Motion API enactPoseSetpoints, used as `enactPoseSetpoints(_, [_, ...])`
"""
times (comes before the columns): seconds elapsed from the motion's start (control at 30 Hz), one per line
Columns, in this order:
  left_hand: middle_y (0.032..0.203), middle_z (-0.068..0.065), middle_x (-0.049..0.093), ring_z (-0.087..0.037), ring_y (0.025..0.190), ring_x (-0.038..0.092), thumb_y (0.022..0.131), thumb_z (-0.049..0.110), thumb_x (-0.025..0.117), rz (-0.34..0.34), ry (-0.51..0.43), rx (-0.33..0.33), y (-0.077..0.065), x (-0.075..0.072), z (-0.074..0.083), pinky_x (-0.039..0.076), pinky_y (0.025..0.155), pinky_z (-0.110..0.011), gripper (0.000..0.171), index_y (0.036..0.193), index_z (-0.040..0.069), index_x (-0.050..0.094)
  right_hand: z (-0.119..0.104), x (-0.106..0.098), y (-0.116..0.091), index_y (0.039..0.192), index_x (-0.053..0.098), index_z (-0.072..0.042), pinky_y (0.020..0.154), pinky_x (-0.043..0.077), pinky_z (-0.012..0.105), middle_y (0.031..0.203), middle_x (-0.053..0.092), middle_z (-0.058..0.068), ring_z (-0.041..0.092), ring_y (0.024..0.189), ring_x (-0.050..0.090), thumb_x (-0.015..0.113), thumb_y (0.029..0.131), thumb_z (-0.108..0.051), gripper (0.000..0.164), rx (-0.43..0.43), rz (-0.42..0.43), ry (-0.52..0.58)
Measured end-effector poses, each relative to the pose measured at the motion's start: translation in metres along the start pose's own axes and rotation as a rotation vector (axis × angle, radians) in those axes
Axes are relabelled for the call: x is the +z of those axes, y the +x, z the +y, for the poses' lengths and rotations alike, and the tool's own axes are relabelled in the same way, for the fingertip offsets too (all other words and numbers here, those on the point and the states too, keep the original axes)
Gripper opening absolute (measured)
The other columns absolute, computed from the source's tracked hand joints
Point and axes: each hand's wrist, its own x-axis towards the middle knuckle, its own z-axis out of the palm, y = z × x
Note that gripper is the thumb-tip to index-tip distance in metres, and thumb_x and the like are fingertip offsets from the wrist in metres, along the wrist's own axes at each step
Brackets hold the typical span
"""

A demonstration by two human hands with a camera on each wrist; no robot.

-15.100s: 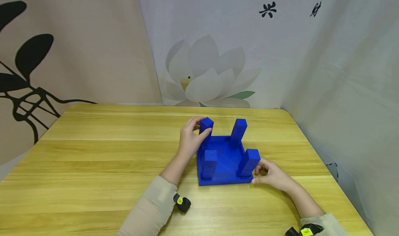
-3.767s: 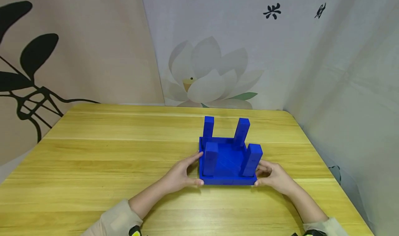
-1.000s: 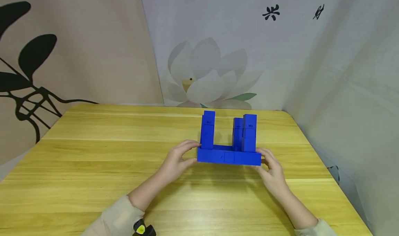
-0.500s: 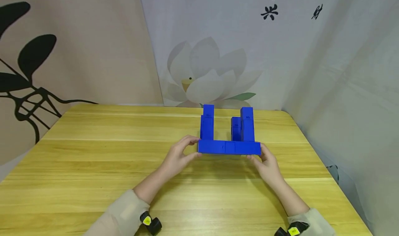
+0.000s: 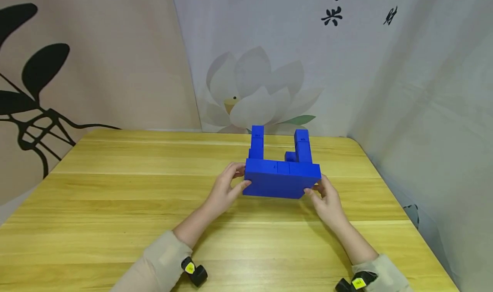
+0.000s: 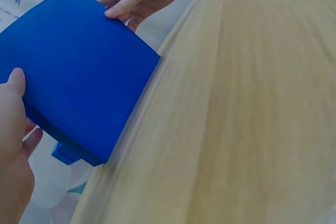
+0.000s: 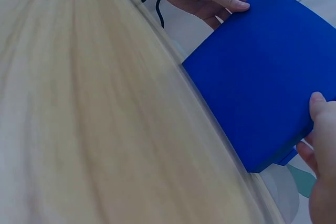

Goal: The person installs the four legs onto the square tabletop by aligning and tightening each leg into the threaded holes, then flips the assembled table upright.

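Note:
A blue toy table (image 5: 283, 185) with square posts as legs is tipped up, its flat underside (image 6: 79, 72) facing me. Two long legs (image 5: 257, 144) point up and away; the far pair is mostly hidden behind the raised front edge. My left hand (image 5: 221, 192) grips the left side, thumb on the underside and fingers behind the rim. On the opposite side my right hand (image 5: 329, 203) holds the near corner, thumb also on the underside (image 7: 262, 72). Whether the lower edge touches the wooden tabletop cannot be told.
The wooden table (image 5: 115, 198) spreads out all around. Behind it hangs a pale curtain (image 5: 269, 26) with a printed flower and characters; another curtain (image 5: 435, 103) runs along the right edge. Wrist cameras (image 5: 194, 272) sit on both sleeves.
Earlier the toy table stood flat, my left hand at its far left leg, then at its side. Both hands have since lifted it and tilted its front edge up, exposing the underside.

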Motion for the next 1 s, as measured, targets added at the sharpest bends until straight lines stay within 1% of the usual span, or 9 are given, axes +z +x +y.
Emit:
enactPoseSetpoints(0.17, [0.108,-0.009,0.056,-0.022,0.101,0.056,0.09,0.0,0.064,0.007,-0.028,0.003,-0.001,0.0,0.003,0.05,0.091,-0.042,0.035,0.123,-0.001,0.052,-0.002,0.001,-0.001,0.123,0.048,0.013,0.081,0.047,0.017,0.107,0.059,-0.006,0.003,0.093,0.055,0.059,0.085,0.019,0.041,0.005,-0.011,-0.003])
enactPoseSetpoints(0.3, [0.105,-0.009,0.056,-0.022,0.098,0.054,0.089,-0.001,0.064,0.015,-0.036,0.011,0.001,-0.001,0.008,0.051,0.089,-0.04,0.035,0.122,-0.002,0.052,-0.006,0.0,-0.001,0.12,0.047,0.016,0.08,0.047,0.017,0.104,0.058,-0.008,0.012,0.088,0.057,0.058,0.088,0.014,0.034,-0.02,-0.005,0.012])
enactPoseSetpoints(0.4, [0.103,-0.008,0.056,-0.02,0.097,0.054,0.089,0.0,0.064,0.019,-0.037,0.016,0.002,-0.003,0.014,0.052,0.087,-0.037,0.034,0.122,-0.001,0.053,-0.008,0.0,0.0,0.12,0.047,0.017,0.079,0.047,0.016,0.105,0.058,-0.011,0.011,0.087,0.058,0.056,0.087,0.018,0.034,-0.05,0.01,0.026])
enactPoseSetpoints(0.47, [0.101,-0.008,0.055,-0.02,0.095,0.054,0.089,0.0,0.065,0.024,-0.039,0.019,0.004,-0.005,0.018,0.052,0.086,-0.035,0.034,0.121,-0.001,0.053,-0.007,-0.001,0.0,0.121,0.046,0.017,0.079,0.047,0.016,0.107,0.058,-0.012,0.008,0.089,0.057,0.054,0.085,0.024,0.037,-0.072,0.017,0.052])
enactPoseSetpoints(0.53, [0.099,-0.007,0.055,-0.02,0.094,0.055,0.089,0.0,0.066,0.032,-0.042,0.022,0.005,-0.006,0.023,0.053,0.083,-0.035,0.035,0.121,-0.002,0.053,-0.003,-0.002,0.0,0.122,0.045,0.018,0.079,0.046,0.015,0.108,0.058,-0.012,0.005,0.09,0.057,0.051,0.082,0.029,0.042,-0.096,0.019,0.075])
enactPoseSetpoints(0.6, [0.095,-0.007,0.055,-0.02,0.091,0.054,0.089,0.0,0.066,0.041,-0.048,0.018,0.006,-0.008,0.028,0.054,0.081,-0.035,0.035,0.121,-0.003,0.054,0.001,-0.002,0.0,0.122,0.045,0.018,0.078,0.046,0.016,0.108,0.06,-0.01,0.005,0.091,0.056,0.05,0.081,0.031,0.043,-0.113,0.019,0.1])
enactPoseSetpoints(0.73, [0.091,-0.006,0.053,-0.019,0.088,0.053,0.09,0.002,0.065,0.048,-0.065,-0.008,0.008,-0.012,0.038,0.054,0.076,-0.035,0.033,0.121,-0.002,0.055,0.004,-0.004,-0.001,0.124,0.046,0.017,0.079,0.047,0.016,0.107,0.061,-0.008,0.007,0.091,0.057,0.049,0.084,0.027,0.041,-0.104,0.024,0.127])
enactPoseSetpoints(0.87, [0.088,-0.006,0.053,-0.019,0.085,0.053,0.092,0.006,0.064,0.048,-0.092,-0.045,0.01,-0.015,0.046,0.053,0.074,-0.036,0.031,0.12,-0.001,0.055,-0.003,-0.006,0.001,0.126,0.048,0.015,0.08,0.047,0.016,0.108,0.061,-0.006,0.008,0.092,0.058,0.049,0.088,0.023,0.039,-0.083,0.031,0.135])
enactPoseSetpoints(1.0, [0.086,-0.006,0.054,-0.019,0.081,0.053,0.093,0.01,0.064,0.062,-0.118,-0.092,0.012,-0.019,0.053,0.052,0.07,-0.036,0.031,0.12,-0.002,0.055,-0.011,-0.008,0.004,0.128,0.047,0.015,0.078,0.049,0.016,0.109,0.062,-0.005,0.009,0.093,0.06,0.048,0.089,0.021,0.04,-0.069,0.024,0.138])
